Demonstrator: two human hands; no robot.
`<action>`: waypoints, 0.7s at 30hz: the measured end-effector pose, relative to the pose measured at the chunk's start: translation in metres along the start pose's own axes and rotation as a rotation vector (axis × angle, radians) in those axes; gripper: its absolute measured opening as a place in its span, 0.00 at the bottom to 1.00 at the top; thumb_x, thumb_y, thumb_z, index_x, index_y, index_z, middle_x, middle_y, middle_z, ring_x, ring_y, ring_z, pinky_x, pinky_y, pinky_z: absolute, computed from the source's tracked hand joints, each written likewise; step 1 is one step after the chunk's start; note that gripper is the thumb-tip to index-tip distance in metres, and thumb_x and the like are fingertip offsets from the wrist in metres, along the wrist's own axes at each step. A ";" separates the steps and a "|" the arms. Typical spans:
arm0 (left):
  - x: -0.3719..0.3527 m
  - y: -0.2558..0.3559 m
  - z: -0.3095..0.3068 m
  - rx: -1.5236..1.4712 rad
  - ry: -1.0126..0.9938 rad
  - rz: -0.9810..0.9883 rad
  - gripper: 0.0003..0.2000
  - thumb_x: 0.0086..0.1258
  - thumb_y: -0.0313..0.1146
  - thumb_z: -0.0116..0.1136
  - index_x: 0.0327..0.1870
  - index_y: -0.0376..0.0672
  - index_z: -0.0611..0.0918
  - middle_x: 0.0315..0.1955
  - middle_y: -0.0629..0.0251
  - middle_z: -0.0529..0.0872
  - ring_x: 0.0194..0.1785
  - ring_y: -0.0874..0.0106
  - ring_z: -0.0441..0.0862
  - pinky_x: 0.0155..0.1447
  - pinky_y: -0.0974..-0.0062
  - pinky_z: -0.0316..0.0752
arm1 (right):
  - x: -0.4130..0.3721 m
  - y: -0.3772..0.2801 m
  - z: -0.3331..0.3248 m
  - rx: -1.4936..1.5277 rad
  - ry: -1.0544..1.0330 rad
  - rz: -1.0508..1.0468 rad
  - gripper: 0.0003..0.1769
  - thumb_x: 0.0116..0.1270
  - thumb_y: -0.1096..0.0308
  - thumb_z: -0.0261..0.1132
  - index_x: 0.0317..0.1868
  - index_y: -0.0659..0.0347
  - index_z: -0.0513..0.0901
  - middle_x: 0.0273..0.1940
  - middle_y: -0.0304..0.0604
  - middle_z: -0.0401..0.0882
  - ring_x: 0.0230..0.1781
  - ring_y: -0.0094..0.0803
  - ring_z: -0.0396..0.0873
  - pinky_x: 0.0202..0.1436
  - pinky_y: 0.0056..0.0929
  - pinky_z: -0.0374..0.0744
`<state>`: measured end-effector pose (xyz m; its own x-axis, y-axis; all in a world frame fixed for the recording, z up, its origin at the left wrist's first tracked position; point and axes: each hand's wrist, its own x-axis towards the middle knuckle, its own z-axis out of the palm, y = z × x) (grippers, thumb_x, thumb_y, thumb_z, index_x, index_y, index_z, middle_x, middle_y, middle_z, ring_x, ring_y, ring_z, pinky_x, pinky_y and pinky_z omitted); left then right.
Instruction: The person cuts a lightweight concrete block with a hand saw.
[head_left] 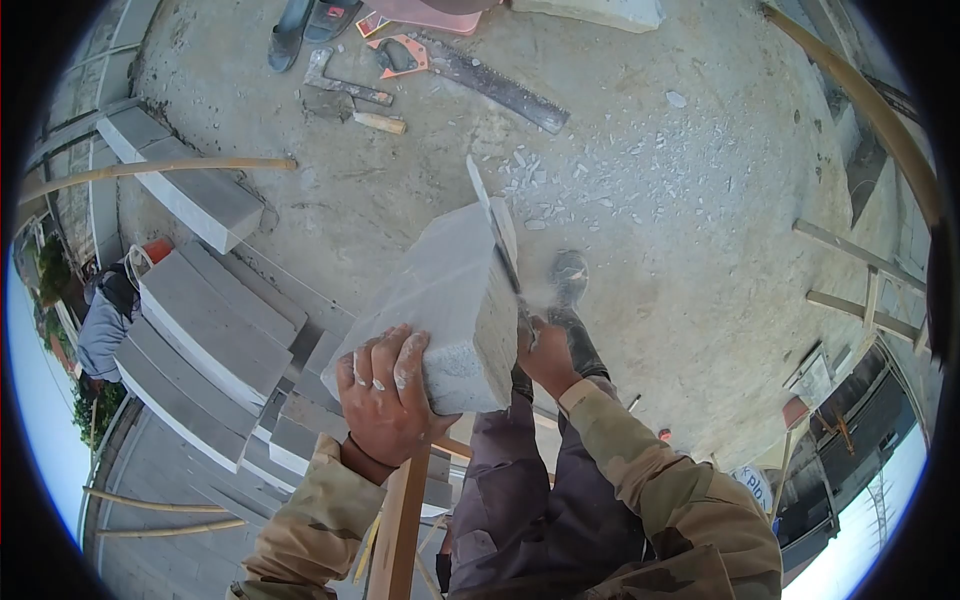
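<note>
A pale grey aerated concrete block (415,270) lies tilted in front of my legs, its right face rough and chipped. My left hand (385,378) grips its near end, dusty fingers over the upper face and thumb around the near side. My right hand (546,350) is closed round the handle of a machete (503,250), though the handle is mostly hidden by the fingers. The long blade lies along the block's right edge, with its tip beyond the far corner.
White chips (590,175) litter the concrete floor. Beyond lie a handsaw (495,80), a hatchet (345,85) and sandals (290,35). More blocks (215,320) are stacked at left, near a wooden pole (160,172). A wooden bar (400,520) stands below my left hand.
</note>
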<state>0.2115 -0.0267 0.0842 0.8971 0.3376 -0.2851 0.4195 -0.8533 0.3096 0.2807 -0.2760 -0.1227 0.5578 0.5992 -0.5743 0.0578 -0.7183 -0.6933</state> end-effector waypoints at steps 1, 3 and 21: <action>-0.011 0.007 0.007 -0.009 0.002 -0.026 0.50 0.40 0.58 0.84 0.65 0.40 0.77 0.58 0.51 0.83 0.57 0.51 0.82 0.59 0.49 0.71 | 0.006 0.028 0.012 -0.060 -0.048 0.181 0.15 0.74 0.65 0.66 0.36 0.71 0.85 0.30 0.64 0.84 0.33 0.67 0.84 0.40 0.59 0.83; -0.029 0.018 0.023 0.028 0.059 0.012 0.46 0.44 0.60 0.81 0.62 0.39 0.80 0.57 0.51 0.85 0.57 0.51 0.85 0.58 0.50 0.73 | 0.012 0.066 0.017 -0.127 -0.152 0.333 0.16 0.74 0.64 0.65 0.33 0.71 0.85 0.31 0.67 0.84 0.33 0.68 0.84 0.39 0.59 0.81; -0.050 0.021 0.038 0.052 0.096 0.005 0.36 0.58 0.61 0.74 0.63 0.47 0.81 0.58 0.53 0.86 0.55 0.56 0.88 0.56 0.53 0.76 | -0.032 0.044 -0.003 0.099 0.041 -0.238 0.17 0.78 0.65 0.62 0.35 0.72 0.84 0.20 0.59 0.81 0.21 0.58 0.84 0.30 0.49 0.81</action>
<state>0.1706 -0.0765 0.0707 0.9094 0.3674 -0.1949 0.4093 -0.8738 0.2627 0.2680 -0.3277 -0.1336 0.5717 0.7309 -0.3727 0.1112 -0.5191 -0.8475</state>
